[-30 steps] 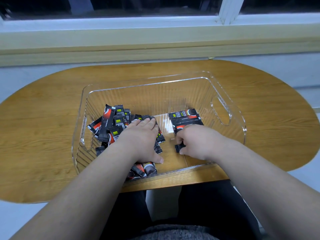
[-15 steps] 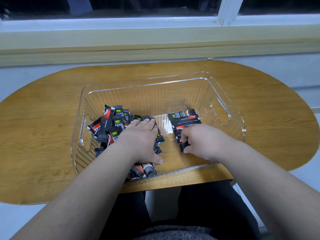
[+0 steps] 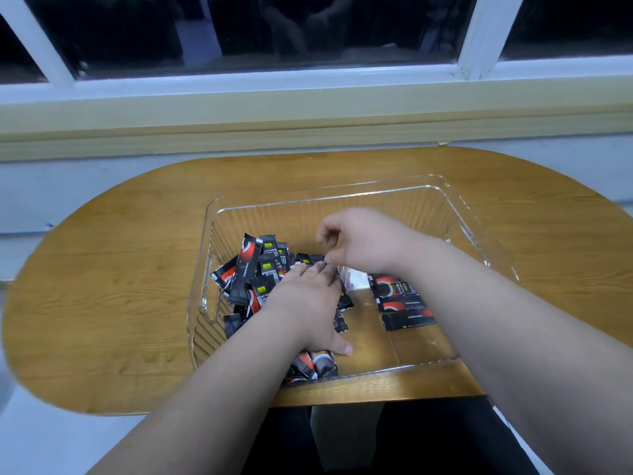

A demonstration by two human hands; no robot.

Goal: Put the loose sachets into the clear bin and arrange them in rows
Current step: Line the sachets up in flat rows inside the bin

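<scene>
Nearest, below both forearms, dark clothing at the near edge of the table. Just under the left wrist, a few stray sachets tipped against the near wall of the clear bin. On top of the heap of loose sachets, the left hand: palm down, fingers straight and close together, thumb stretched out to the right, pressing flat. To the right of that hand, partly under the right forearm, a short row of sachets laid side by side on the bin floor, long edges touching, apart from the heap. Just beyond the left fingertips, the right hand, raised over the heap's far edge, fingers loosely curled, lowest fingertips right at a sachet there; pinching it or only touching, cannot tell. Left of both hands, more of the heap, fanned toward the bin's left handle slot. Farther on, past the right hand, bare bin floor and far wall, then wooden table top, then a pale sill and a dark window.
</scene>
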